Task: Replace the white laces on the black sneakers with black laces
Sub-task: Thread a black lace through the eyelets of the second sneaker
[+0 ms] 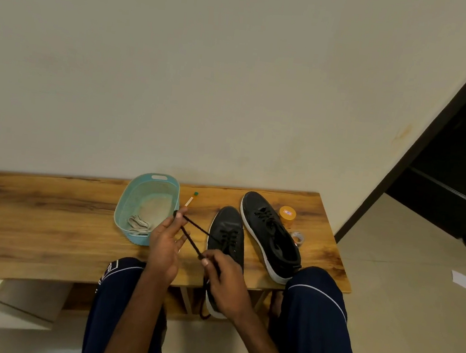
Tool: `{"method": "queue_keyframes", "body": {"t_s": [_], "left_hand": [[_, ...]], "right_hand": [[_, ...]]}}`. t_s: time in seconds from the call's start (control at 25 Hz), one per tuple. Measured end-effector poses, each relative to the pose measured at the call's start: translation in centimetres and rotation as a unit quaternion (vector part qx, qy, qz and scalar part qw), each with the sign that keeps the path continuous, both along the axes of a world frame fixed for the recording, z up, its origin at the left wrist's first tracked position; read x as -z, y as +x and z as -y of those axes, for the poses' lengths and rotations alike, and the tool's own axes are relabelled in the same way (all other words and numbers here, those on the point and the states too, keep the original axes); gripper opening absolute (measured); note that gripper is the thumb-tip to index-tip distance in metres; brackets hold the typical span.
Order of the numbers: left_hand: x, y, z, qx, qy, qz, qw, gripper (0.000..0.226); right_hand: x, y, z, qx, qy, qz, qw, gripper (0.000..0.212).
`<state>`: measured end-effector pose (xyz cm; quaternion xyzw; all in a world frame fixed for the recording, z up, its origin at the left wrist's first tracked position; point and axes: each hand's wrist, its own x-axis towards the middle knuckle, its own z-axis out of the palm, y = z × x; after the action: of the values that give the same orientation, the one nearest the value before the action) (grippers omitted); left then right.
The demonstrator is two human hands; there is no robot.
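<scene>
Seated at the front edge of the wooden bench (pixel 46 227), dark track-pant knees either side of the work. Nearest: pinching the black lace (pixel 191 239) between thumb and forefinger of the right hand (pixel 225 285), other fingers curled, right over the heel of the near sneaker (pixel 226 233). Heel hanging past the front edge, probably to bring the eyelets close. Loose tail of lace dangling below that hand, under the bench edge. Slightly further out, pinching the other run of lace at the fingertips of the left hand (pixel 164 244), raised and drawn toward the basket, remaining fingers loosely bent. Both runs taut back to the upper eyelets, so likely evening up the ends or snugging the crossings before a next pass or a knot. Near sneaker threaded in black at the visible eyelets; how many left, can't tell. Beside it toward the right end, second sneaker (pixel 271 236), laced black and parked out of the way: looks done. Left of the hands, teal basket (pixel 129 199) holding the pulled white laces (pixel 139 225), kept apart to avoid mix-up. Between basket and near sneaker, toward the back edge, a small stick (pixel 190 200) with green tip; purpose unclear. Near the back right corner, orange-lidded jar (pixel 287 214) and tape roll (pixel 298 237), just beside the second sneaker, untouched. Risk: uneven tails if pulled harder on one side.
</scene>
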<state>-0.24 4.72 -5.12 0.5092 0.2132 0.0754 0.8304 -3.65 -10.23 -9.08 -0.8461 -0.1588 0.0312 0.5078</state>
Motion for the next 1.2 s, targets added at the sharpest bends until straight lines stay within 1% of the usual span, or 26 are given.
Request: {"method": "queue_keyframes", "body": {"t_s": [0.08,0.16,0.24,0.28,0.32,0.36,0.4,0.44,0.48,0.52,0.56,0.6,0.64,0.68,0.72,0.76,0.84,0.92,1.0,1.08,1.12,1.2], "left_hand": [[0.5,0.3,-0.7,-0.047,-0.013,-0.039,0.998,0.030],[1.0,0.5,-0.9,-0.088,0.002,-0.091,0.992,0.029],[1.5,0.5,-0.7,-0.105,0.070,-0.140,0.982,0.026],[1.9,0.3,-0.6,-0.101,0.123,-0.151,0.976,0.026],[2.1,0.1,-0.4,-0.088,0.214,-0.157,0.960,0.026],[2.3,-0.2,-0.1,-0.070,0.348,-0.160,0.921,0.028],[2.4,-0.5,0.3,-0.050,0.489,-0.156,0.857,0.033],[2.4,-0.8,0.7,-0.039,0.586,-0.129,0.799,0.040],[2.2,-1.0,1.2,-0.019,0.624,-0.081,0.777,0.043],[1.8,-1.2,1.9,0.023,0.615,-0.021,0.788,0.041],[1.7,-1.4,2.6,0.088,0.581,0.037,0.808,0.037],[1.7,-1.5,3.2,0.171,0.538,0.072,0.823,0.033],[1.8,-1.8,3.6,0.247,0.495,0.084,0.829,0.030],[2.1,-2.1,4.1,0.300,0.461,0.079,0.831,0.027],[2.3,-2.2,4.3,0.322,0.438,0.062,0.837,0.025],[2.5,-2.3,4.3,0.321,0.425,0.037,0.845,0.023],[2.7,-2.0,4.0,0.304,0.427,-0.010,0.852,0.021],[2.7,-1.5,3.5,0.298,0.453,-0.027,0.840,0.020],[2.6,-1.3,3.4,0.306,0.469,-0.015,0.828,0.019],[2.7,-1.4,3.7,0.306,0.494,-0.022,0.814,0.018],[2.9,-1.4,3.7,0.288,0.517,-0.034,0.805,0.017],[3.2,-1.2,3.7,0.227,0.555,-0.064,0.798,0.016]], "right_hand": [[-0.1,0.9,1.3,0.034,-0.023,0.019,0.999,0.015],[-0.2,1.7,3.1,0.082,0.001,0.013,0.997,0.013],[-0.2,2.4,4.9,0.133,0.065,-0.030,0.989,0.018],[-0.2,2.7,5.5,0.147,0.107,-0.060,0.981,0.025],[-0.3,2.9,6.0,0.150,0.148,-0.088,0.974,0.031],[-0.3,3.0,6.3,0.144,0.179,-0.108,0.967,0.036],[-0.5,3.1,6.4,0.132,0.193,-0.116,0.965,0.037],[-0.6,3.0,6.3,0.121,0.185,-0.112,0.969,0.035],[-0.7,2.9,6.1,0.114,0.158,-0.101,0.976,0.030],[-0.7,2.7,5.8,0.109,0.118,-0.088,0.983,0.023],[-0.5,2.5,5.3,0.103,0.077,-0.075,0.989,0.016],[-0.4,2.3,4.9,0.097,0.040,-0.059,0.993,0.011],[-0.3,2.1,4.5,0.093,0.012,-0.040,0.995,0.008],[-0.2,2.1,4.3,0.093,-0.005,-0.022,0.995,0.005],[-0.2,2.1,4.2,0.092,-0.013,-0.010,0.996,0.003],[-0.2,2.1,4.2,0.088,-0.015,-0.003,0.996,0.004],[-0.3,2.1,4.2,0.067,-0.011,-0.011,0.998,0.015],[-0.5,2.2,4.2,0.048,0.000,-0.042,0.998,0.026],[-0.3,2.4,4.2,0.065,0.010,-0.065,0.996,0.025],[0.1,2.7,4.1,0.100,-0.018,-0.058,0.993,0.017],[0.4,2.8,4.2,0.120,-0.042,-0.052,0.991,0.017],[1.0,3.0,4.4,0.146,-0.100,-0.046,0.983,0.025]]}}
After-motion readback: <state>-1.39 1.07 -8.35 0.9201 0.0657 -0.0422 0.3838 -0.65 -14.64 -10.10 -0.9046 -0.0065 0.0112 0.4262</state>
